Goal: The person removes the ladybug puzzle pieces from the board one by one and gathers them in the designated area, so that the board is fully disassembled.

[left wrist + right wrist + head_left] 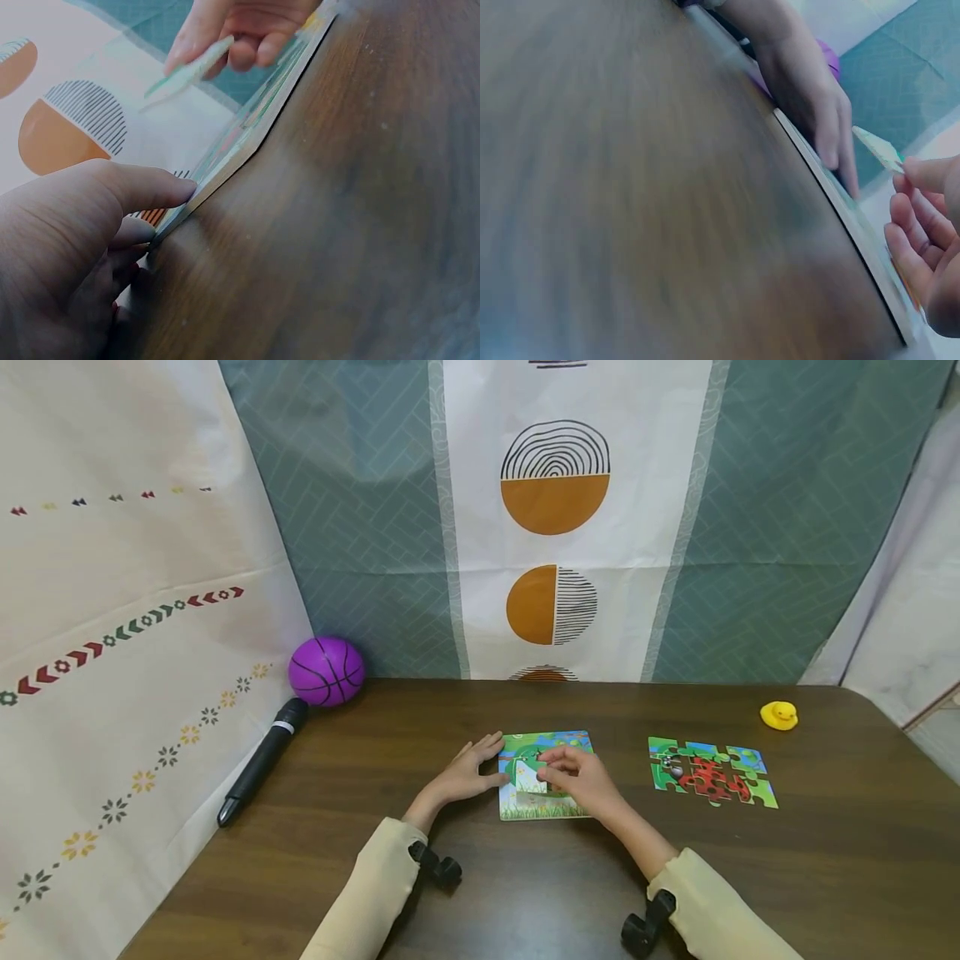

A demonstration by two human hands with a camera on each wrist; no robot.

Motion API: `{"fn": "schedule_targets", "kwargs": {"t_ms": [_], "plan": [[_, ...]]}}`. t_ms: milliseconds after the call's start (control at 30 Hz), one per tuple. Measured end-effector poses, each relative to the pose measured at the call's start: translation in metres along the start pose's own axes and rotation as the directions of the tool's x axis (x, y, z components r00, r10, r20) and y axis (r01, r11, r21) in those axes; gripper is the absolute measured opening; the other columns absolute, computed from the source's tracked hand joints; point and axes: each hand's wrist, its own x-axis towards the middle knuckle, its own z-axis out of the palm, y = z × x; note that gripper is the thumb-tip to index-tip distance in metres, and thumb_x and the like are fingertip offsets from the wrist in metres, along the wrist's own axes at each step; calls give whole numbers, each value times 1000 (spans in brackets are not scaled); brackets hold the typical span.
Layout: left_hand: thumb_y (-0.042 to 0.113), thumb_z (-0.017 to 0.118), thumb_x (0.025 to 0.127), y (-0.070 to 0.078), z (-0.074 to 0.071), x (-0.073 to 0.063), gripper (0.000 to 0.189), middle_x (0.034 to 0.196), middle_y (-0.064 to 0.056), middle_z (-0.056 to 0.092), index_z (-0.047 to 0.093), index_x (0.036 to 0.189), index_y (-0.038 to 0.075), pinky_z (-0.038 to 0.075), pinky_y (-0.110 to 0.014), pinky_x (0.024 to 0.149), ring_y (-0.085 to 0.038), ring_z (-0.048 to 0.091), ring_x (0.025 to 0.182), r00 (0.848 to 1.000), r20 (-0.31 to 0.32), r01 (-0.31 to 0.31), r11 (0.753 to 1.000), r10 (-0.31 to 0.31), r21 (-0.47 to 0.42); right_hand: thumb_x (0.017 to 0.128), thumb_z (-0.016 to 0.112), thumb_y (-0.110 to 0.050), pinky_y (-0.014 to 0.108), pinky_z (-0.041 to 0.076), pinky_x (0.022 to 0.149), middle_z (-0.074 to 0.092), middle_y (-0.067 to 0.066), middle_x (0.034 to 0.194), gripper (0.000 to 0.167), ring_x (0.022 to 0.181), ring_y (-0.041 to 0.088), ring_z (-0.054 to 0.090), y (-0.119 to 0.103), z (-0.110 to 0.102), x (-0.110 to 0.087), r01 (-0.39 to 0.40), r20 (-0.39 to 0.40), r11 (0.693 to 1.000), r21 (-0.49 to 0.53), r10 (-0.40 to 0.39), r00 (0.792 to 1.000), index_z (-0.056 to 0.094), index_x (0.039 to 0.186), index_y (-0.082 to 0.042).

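A colorful puzzle board with a grassy lower border lies flat on the table. My right hand pinches a small flat puzzle piece between thumb and fingers, and the left wrist view shows that piece tilted above the board. At the board's left edge, my left hand has its fingers stretched forward and its thumb touching the edge. In the right wrist view the piece juts from the right fingertips toward the left hand. Part of the board's picture is hidden behind the right hand.
To the right lies a ladybug jigsaw of joined pieces. A yellow rubber duck sits near the back right. A purple ball and a black microphone-like stick lie along the left side. Curtains hang behind the table.
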Motion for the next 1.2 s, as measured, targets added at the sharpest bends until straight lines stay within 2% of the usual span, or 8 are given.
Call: {"fn": "schedule_targets", "kwargs": {"t_ms": [100, 267, 500, 667, 733, 967, 1100, 1200], "plan": [[23, 61, 95, -1, 0, -1, 69, 163, -16, 20, 30, 151, -3, 2, -57, 123, -34, 11, 153, 1000, 9, 0, 1000, 0, -3, 93, 67, -18, 26, 56, 72, 73, 17, 97, 31, 77, 11, 65, 3, -14, -5, -26, -64, 999, -23, 25, 998, 64, 115, 3], [23, 61, 95, -4, 1, -1, 69, 163, -15, 20, 29, 151, -2, 2, -56, 124, -33, 11, 153, 1000, 8, 7, 1000, -7, -4, 92, 68, -22, 26, 55, 72, 72, 9, 95, 35, 78, 9, 63, 9, -51, -19, -78, -140, 994, -83, 65, 988, 63, 118, 1], [22, 62, 94, -5, 5, 0, 69, 163, -15, 21, 31, 151, -2, 3, -56, 124, -32, 12, 153, 1000, 5, 6, 1000, -6, 0, 93, 66, -35, 25, 54, 70, 72, -4, 100, 44, 80, 6, 60, 18, -112, -51, -162, -193, 965, -207, 122, 974, 62, 123, -2], [23, 62, 95, -3, 4, 2, 70, 163, -14, 19, 29, 152, -1, 2, -56, 124, -32, 11, 153, 1000, 13, 6, 1000, -6, -1, 94, 64, -38, 23, 52, 68, 68, -19, 99, 44, 80, 1, 58, 25, -142, -76, -208, -208, 935, -286, 151, 966, 63, 123, -6], [23, 61, 95, -3, 3, 3, 69, 163, -14, 19, 29, 152, -1, 2, -56, 124, -32, 11, 153, 1000, 12, 4, 1000, -4, -5, 94, 64, -38, 23, 50, 66, 68, -19, 100, 43, 79, 1, 56, 27, -148, -83, -224, -205, 928, -298, 167, 964, 63, 122, -6], [22, 62, 95, -3, 1, 3, 69, 163, -15, 20, 30, 151, -1, 2, -56, 124, -32, 11, 153, 1000, 12, -7, 1000, 7, -8, 94, 64, -40, 24, 46, 65, 72, 8, 112, 42, 83, -9, 54, 31, -150, -94, -233, -194, 894, -383, 169, 966, 66, 122, -9], [22, 62, 95, -5, 1, 2, 69, 163, -14, 20, 30, 151, -1, 2, -56, 124, -32, 10, 154, 1000, 11, -2, 1000, 2, 0, 93, 64, -39, 24, 46, 66, 72, 8, 108, 39, 83, -13, 54, 32, -148, -93, -218, -192, 888, -406, 150, 970, 67, 118, -9], [23, 62, 94, -5, 2, 3, 69, 163, -14, 20, 31, 151, -1, 2, -56, 123, -32, 11, 153, 1000, 3, -2, 1000, 2, 1, 93, 65, -36, 22, 46, 65, 71, -2, 100, 37, 81, -11, 55, 33, -148, -91, -195, -196, 894, -405, 123, 973, 68, 115, -7]]}}
